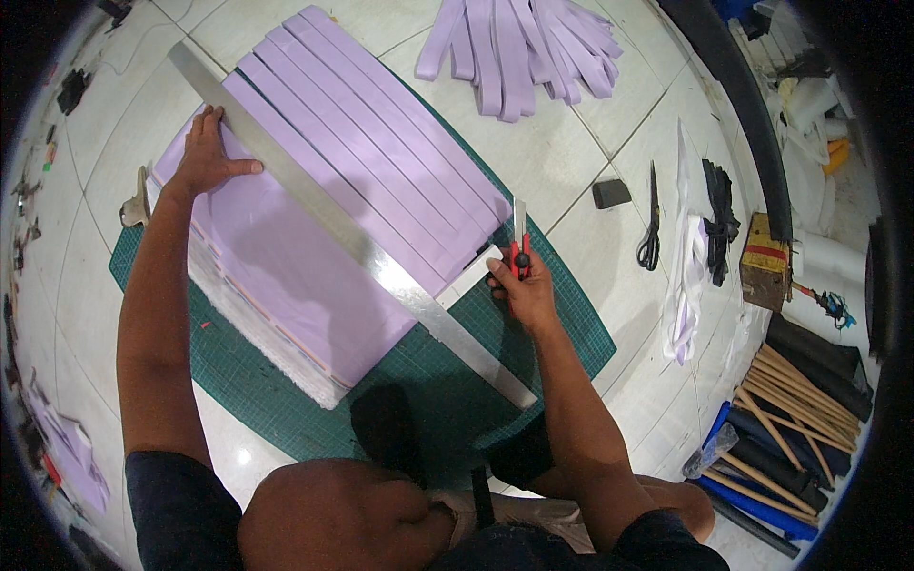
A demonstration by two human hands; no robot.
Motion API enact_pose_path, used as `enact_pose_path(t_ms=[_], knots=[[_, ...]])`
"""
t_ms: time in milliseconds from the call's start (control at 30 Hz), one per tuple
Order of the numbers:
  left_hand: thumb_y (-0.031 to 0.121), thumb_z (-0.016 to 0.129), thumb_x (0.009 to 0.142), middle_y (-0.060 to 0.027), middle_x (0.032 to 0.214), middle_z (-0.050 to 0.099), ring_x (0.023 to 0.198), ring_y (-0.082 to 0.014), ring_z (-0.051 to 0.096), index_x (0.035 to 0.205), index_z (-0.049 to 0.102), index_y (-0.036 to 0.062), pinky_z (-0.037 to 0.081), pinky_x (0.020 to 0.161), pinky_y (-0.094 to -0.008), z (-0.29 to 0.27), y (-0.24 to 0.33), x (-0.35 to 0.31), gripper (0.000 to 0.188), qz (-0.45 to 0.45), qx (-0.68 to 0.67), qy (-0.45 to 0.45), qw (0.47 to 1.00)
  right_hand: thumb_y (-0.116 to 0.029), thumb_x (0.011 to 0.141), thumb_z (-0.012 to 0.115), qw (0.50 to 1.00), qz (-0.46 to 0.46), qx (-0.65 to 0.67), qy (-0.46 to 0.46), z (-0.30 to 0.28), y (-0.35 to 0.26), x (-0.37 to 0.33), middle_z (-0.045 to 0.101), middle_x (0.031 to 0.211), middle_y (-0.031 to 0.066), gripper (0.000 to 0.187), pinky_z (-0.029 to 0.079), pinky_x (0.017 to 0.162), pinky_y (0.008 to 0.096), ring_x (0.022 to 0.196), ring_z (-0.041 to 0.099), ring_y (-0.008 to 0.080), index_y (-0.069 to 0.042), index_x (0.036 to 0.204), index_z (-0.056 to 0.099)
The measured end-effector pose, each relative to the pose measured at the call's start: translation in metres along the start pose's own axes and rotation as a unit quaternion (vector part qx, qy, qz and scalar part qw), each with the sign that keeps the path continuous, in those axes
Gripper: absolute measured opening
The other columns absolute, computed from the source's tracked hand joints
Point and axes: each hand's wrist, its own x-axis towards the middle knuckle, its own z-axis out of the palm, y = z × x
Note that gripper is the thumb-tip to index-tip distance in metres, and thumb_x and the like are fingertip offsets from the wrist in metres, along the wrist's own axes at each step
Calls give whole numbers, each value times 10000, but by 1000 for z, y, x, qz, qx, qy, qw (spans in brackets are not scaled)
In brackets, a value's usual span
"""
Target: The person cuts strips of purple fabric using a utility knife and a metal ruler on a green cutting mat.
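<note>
A stack of lilac fabric (314, 285) with a fuzzy white layer along its near left side lies on a green cutting mat (276, 409). Across it runs a long metal ruler (333, 228) at a slant. My left hand (208, 157) lies flat, fingers apart, against the ruler near its far end. Several lilac strips (367, 152) lie side by side right of the ruler. In my right hand (526, 290) is a red and black utility knife (520, 249), blade pointing away from me. A short white strip (473, 276) lies by my right thumb; whether I pinch it is unclear.
A metal clamp (134, 198) sits at the stack's left corner. More lilac strips (519, 52) fan out on the tiles at the top. To the right lie a dark block (611, 194), black scissors (650, 228) and wooden sticks (800, 400). My knee (333, 509) is near the mat's front edge.
</note>
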Motion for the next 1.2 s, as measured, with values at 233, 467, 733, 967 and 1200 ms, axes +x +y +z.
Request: enact_pose_path(t_ms=[233, 467, 733, 967, 1200], knots=[[606, 912, 454, -302, 1540, 251, 1454, -433, 231, 1487, 274, -49, 243, 1190, -496, 1, 3, 1, 1380, 9, 10, 0, 1000, -243, 860, 794, 1000, 1, -4, 2, -1, -3, -2, 659, 853, 35, 401, 507, 594, 269, 717, 633, 115, -20, 1135, 607], [656, 892, 462, -308, 1502, 298, 1436, -443, 258, 1479, 284, -54, 247, 1181, -509, -1, 3, 3, 1382, 18, 33, 5, 999, -216, 873, 779, 1000, -7, -1, -5, -3, 1, 0, 656, 871, 38, 407, 517, 594, 266, 729, 644, 121, -23, 1174, 585], [681, 862, 489, -279, 1597, 167, 1494, -444, 126, 1528, 216, -20, 153, 1179, -615, -27, 51, 3, 1410, -73, 142, -104, 982, -288, 916, 726, 986, -29, -33, 163, -38, 11, -26, 631, 838, 40, 420, 479, 518, 248, 638, 603, 111, -22, 1199, 567], [655, 821, 593, -265, 1573, 254, 1496, -403, 161, 1517, 278, -1, 172, 1181, -589, -23, 91, -33, 1257, -80, 99, -66, 990, -297, 932, 684, 977, -93, -154, 118, -68, 52, -52, 638, 836, 97, 381, 501, 661, 352, 702, 627, 203, -21, 1157, 547], [704, 835, 504, -288, 1588, 182, 1501, -410, 138, 1501, 199, -111, 147, 1186, -582, -17, 169, -86, 1436, -83, 146, -194, 966, -219, 1000, 534, 986, -96, -135, -21, -10, 9, -81, 580, 764, 49, 426, 490, 585, 316, 629, 581, 140, -76, 1378, 401]])
